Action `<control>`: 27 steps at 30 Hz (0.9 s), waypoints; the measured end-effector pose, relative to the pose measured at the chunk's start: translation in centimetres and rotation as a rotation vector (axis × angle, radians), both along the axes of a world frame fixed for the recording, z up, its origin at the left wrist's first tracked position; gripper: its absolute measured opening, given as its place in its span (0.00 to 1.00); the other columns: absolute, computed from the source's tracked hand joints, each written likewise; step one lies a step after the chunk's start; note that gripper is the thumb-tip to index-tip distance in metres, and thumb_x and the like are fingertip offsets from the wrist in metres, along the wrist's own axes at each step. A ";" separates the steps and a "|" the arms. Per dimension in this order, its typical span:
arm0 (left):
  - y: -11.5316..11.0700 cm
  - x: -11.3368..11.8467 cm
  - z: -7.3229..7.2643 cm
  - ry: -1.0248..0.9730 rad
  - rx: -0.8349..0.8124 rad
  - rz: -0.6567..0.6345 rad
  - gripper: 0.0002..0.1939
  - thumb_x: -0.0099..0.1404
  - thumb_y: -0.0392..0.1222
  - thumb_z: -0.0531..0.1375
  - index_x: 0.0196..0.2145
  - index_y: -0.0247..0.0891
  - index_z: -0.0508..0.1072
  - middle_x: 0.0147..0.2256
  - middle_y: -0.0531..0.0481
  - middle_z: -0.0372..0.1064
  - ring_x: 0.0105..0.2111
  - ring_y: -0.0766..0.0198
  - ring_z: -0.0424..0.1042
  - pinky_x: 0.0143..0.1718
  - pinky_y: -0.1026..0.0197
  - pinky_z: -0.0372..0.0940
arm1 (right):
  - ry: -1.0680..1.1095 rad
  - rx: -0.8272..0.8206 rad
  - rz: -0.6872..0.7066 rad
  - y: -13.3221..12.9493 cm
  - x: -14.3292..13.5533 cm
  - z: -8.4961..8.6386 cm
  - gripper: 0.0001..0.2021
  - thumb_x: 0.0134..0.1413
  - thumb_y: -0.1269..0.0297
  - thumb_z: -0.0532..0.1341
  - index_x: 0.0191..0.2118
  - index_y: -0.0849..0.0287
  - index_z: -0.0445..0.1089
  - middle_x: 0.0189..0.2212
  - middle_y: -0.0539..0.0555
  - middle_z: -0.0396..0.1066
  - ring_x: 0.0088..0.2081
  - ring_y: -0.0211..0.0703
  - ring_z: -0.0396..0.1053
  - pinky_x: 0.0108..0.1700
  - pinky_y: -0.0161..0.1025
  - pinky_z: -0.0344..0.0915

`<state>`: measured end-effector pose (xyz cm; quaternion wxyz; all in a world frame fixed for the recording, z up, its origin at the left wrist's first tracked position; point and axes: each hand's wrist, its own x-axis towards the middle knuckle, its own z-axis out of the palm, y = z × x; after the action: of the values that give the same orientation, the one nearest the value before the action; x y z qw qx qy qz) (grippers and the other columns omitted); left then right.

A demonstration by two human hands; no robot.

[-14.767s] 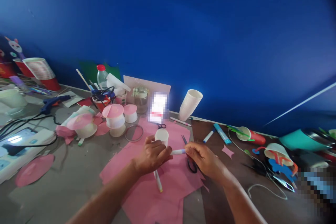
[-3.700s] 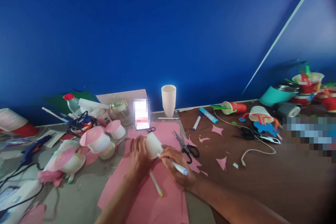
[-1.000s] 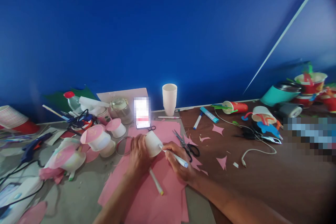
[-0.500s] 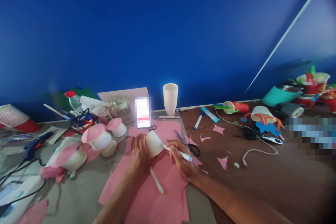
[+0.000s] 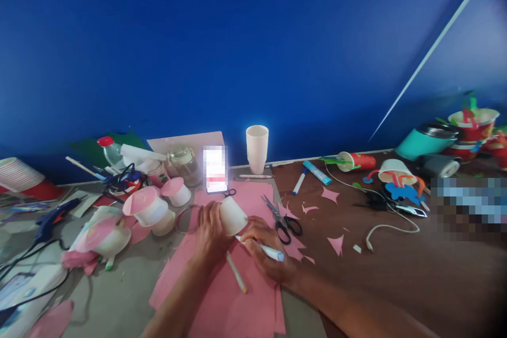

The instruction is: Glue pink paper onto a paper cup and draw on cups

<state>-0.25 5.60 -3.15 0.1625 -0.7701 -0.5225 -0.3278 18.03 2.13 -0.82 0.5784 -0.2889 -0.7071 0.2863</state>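
My left hand (image 5: 210, 229) is closed around a white paper cup (image 5: 233, 215), which is tilted on its side above the pink paper (image 5: 253, 296). In my right hand (image 5: 263, 243) is a white and blue marker (image 5: 271, 252), gripped like a pen. Its tip is near the cup's lower edge; I cannot tell whether it touches. Another white marker with a yellow end (image 5: 236, 273) lies on the pink paper below my hands. Black-handled scissors (image 5: 282, 221) rest just beyond my right hand.
A stack of white cups (image 5: 257, 149) stands by the blue wall, beside an upright lit phone (image 5: 215, 169). Pink-topped cup pieces (image 5: 146, 206) and a blue glue gun (image 5: 57, 219) lie left. Pink scraps (image 5: 336, 245), a cable (image 5: 390, 228) and a red cup (image 5: 358, 161) lie right.
My right hand has moved down and slightly left with the marker, from the cup's right side to its lower edge. More of the scissors shows now. My left hand holds still.
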 end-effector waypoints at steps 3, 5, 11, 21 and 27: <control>0.1 0.0 -0.1 -0.004 0.010 0.005 0.30 0.62 0.49 0.62 0.56 0.32 0.59 0.47 0.33 0.68 0.48 0.42 0.71 0.49 0.40 0.70 | 0.020 -0.050 -0.095 0.4 0.7 0.3 0.16 0.70 0.56 0.52 0.33 0.54 0.72 0.23 0.48 0.71 0.28 0.42 0.69 0.52 0.52 0.67; 0.2 0.0 -0.1 -0.013 0.021 0.001 0.31 0.62 0.52 0.62 0.56 0.32 0.59 0.47 0.33 0.69 0.47 0.42 0.72 0.48 0.40 0.71 | 0.016 -0.090 -0.144 0.6 1.1 0.7 0.18 0.70 0.55 0.51 0.32 0.55 0.72 0.20 0.47 0.68 0.26 0.42 0.67 0.50 0.51 0.68; 0.1 0.2 0.2 0.010 0.061 0.003 0.32 0.62 0.52 0.62 0.55 0.28 0.59 0.46 0.31 0.69 0.46 0.41 0.72 0.48 0.40 0.71 | -0.013 -0.132 -0.172 0.8 1.2 1.1 0.20 0.70 0.53 0.52 0.29 0.55 0.72 0.18 0.47 0.65 0.22 0.41 0.63 0.40 0.47 0.68; 0.0 0.1 0.3 0.014 0.047 0.008 0.26 0.66 0.51 0.58 0.55 0.33 0.60 0.46 0.35 0.69 0.46 0.45 0.72 0.47 0.42 0.71 | -0.008 -0.077 -0.092 0.3 0.9 0.9 0.20 0.71 0.54 0.49 0.30 0.54 0.70 0.18 0.46 0.62 0.24 0.41 0.64 0.49 0.49 0.67; 0.0 0.4 0.5 0.002 0.082 -0.010 0.30 0.65 0.56 0.58 0.55 0.31 0.61 0.45 0.33 0.70 0.44 0.43 0.73 0.44 0.41 0.71 | 0.011 -0.120 -0.115 0.5 1.4 0.6 0.15 0.70 0.53 0.52 0.40 0.55 0.71 0.25 0.51 0.68 0.31 0.46 0.69 0.38 0.45 0.68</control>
<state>0.13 5.59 -2.64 0.1929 -0.7657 -0.5047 -0.3489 19.39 2.64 -0.24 0.5794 -0.3614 -0.6678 0.2962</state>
